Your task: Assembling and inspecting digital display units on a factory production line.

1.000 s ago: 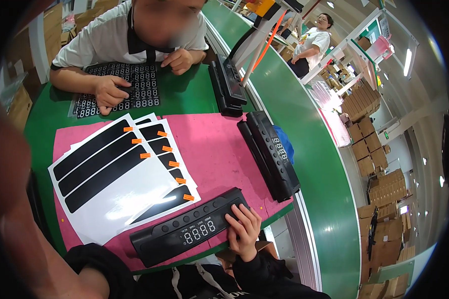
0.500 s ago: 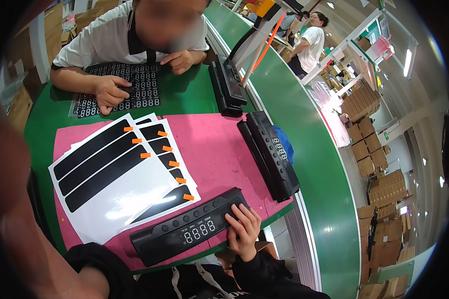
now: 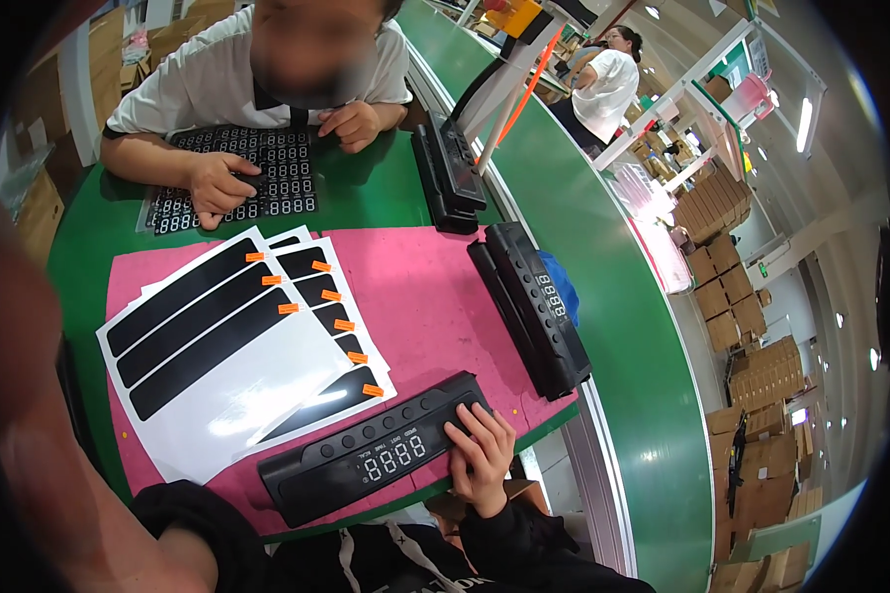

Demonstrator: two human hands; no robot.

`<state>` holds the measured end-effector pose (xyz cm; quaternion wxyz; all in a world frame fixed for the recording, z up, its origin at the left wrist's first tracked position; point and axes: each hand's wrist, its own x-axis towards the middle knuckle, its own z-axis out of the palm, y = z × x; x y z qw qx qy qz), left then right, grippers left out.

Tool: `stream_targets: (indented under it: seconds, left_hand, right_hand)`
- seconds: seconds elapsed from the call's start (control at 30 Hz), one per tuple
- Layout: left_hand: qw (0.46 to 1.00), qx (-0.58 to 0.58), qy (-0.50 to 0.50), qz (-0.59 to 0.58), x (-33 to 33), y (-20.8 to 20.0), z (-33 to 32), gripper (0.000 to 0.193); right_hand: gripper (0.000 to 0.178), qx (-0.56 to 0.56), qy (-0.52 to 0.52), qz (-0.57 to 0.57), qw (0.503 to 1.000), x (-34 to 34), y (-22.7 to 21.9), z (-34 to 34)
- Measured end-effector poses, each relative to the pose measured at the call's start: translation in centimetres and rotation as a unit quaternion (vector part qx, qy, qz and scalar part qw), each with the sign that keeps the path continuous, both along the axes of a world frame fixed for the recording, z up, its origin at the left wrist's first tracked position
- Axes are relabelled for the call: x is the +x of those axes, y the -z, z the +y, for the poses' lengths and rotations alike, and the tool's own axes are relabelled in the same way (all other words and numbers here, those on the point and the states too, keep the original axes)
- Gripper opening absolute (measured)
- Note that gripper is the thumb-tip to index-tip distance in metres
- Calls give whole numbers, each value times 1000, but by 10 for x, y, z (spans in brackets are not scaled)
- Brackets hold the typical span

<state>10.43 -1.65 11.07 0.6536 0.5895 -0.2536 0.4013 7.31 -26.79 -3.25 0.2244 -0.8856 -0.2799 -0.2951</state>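
Note:
A long black console (image 3: 366, 450) with a row of buttons and a digital display lies slanted along the near edge of the pink mat (image 3: 420, 296). My right hand (image 3: 482, 457) holds its right end, fingers laid over the face. My left forearm (image 3: 79, 484) rises large and blurred along the left side; the hand itself is out of view. Just beyond the console lie overlapping white sheets (image 3: 218, 395) bearing black strips (image 3: 203, 336) and small orange tags (image 3: 288, 308).
Another pair of black consoles (image 3: 529, 311) stands at the mat's right edge, with more black units (image 3: 450, 178) farther back. Across the green table, a co-worker's hand (image 3: 222, 188) rests on a sheet of digit panels (image 3: 287, 178). A green conveyor (image 3: 623, 366) runs along the right.
My right hand and the console stay practically in place. The co-worker's head has shifted slightly left, and a person in the background has turned a little.

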Motion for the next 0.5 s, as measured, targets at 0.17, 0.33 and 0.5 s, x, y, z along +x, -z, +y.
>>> stream_targets:
  seconds: [0.17, 0.33, 0.5]
  left_hand:
    - [1000, -18, 22, 6, -2, -1, -9, 53]
    - [998, -31, 47, 14, -11, -6, -18, 51]
    - [997, -22, 60, 40, -32, -19, -28, 49]
  right_hand:
    - [43, -2, -1, 2, 1000, -1, 0, -1]
    - [43, -6, 1, 1, 1000, -3, -2, 0]
    - [43, 10, -6, 5, 1000, 1, -3, 3]
